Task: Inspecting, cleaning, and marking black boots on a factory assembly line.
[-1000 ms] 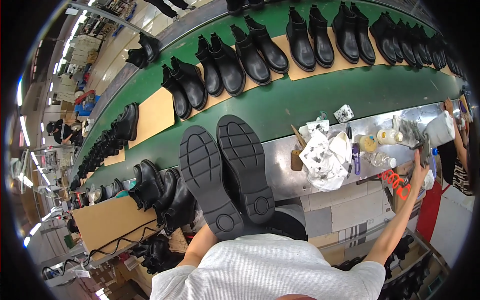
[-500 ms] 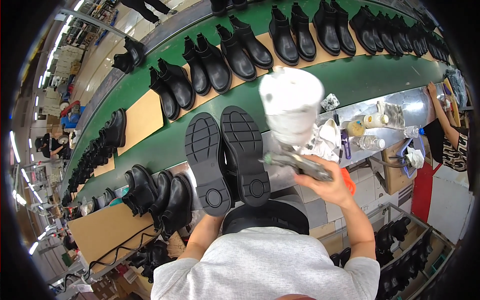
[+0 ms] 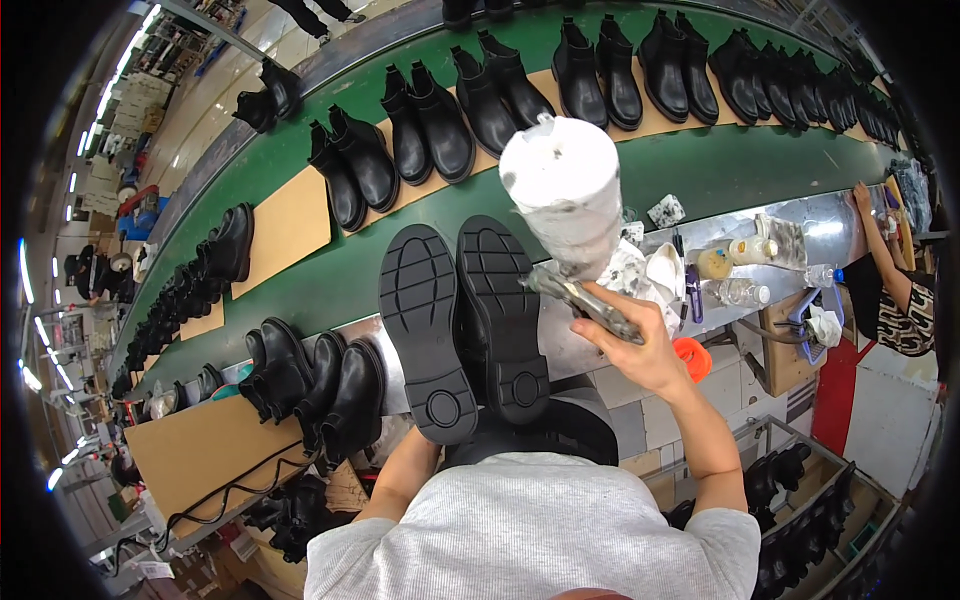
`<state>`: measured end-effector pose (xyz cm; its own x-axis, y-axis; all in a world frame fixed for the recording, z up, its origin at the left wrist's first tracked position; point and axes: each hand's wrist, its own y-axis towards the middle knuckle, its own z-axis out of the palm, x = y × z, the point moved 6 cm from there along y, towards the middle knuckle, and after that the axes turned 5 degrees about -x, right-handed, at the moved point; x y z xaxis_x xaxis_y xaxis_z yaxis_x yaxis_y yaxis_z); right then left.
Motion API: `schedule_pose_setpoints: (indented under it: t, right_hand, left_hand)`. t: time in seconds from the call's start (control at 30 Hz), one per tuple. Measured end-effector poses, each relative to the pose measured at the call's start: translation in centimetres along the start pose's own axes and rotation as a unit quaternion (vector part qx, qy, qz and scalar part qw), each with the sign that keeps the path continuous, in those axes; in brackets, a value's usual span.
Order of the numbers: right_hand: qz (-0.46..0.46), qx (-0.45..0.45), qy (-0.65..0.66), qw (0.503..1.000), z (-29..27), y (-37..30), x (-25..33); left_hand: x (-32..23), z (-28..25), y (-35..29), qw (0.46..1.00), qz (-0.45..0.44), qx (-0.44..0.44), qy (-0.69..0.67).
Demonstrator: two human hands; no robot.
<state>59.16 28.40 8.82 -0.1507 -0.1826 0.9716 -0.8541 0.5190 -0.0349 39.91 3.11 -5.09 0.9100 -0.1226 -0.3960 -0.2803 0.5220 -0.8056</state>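
A pair of black boots [image 3: 420, 330] stands in front of me, ridged soles facing up. My left forearm [image 3: 405, 465] runs in behind them; the boots hide that hand and its fingers, but they appear held up on it. My right hand [image 3: 640, 345] is closed around the stained metal body of a spray gun [image 3: 585, 305]. A white, dark-spotted cup [image 3: 565, 195] sits on top of the gun. The gun's front end is close beside the right-hand sole, over the table edge.
Finished-looking black boots [image 3: 430, 140] line the green bench [image 3: 350, 270] on brown card. On the metal strip at right lie smudged white cloths, a purple-handled tool [image 3: 693, 290], jars and a clear bottle [image 3: 738, 292]. An orange ring [image 3: 692, 360] hangs below. Another person's arm [image 3: 878, 240] reaches in at far right.
The spray gun's cup has shifted a little left and up and shows less blur. The boots have tilted slightly, with more black upper showing between the soles. The whole view has shifted a bit.
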Motion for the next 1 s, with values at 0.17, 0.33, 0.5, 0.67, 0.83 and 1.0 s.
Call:
schedule_pose_setpoints:
  t: [0.17, 0.33, 0.5, 0.67, 0.83, 1.0]
  right_hand:
    - [0.058, -0.034, 0.011, 0.998, -2.2, -1.8, -1.9]
    - [0.108, 0.016, 0.035, 0.993, -1.9, -1.9, -2.5]
    - [0.063, 0.005, -0.034, 0.997, -1.6, -1.6, -1.5]
    - [0.056, -0.005, 0.136, 0.989, 0.6, -1.5, -0.1]
    - [-0.079, 0.120, 0.043, 0.989, 5.2, 1.0, 4.7]
    - [-0.025, 0.021, 0.091, 0.995, 7.2, 3.0, 2.5]
  left_hand:
    - [1.0, 1.1, 0.3, 1.000, -0.002, 0.014, 0.000]
    - [0.9, 1.9, 0.6, 1.000, -0.004, 0.027, 0.010]
    - [1.3, 1.6, -0.4, 1.000, 0.010, 0.022, 0.000]
    - [1.0, 0.9, -1.6, 0.999, 0.036, 0.011, -0.015]
    - [0.1, 0.3, -2.8, 0.998, 0.055, 0.016, -0.017]
    - [-3.4, -1.2, -2.2, 0.994, 0.101, 0.031, -0.037]
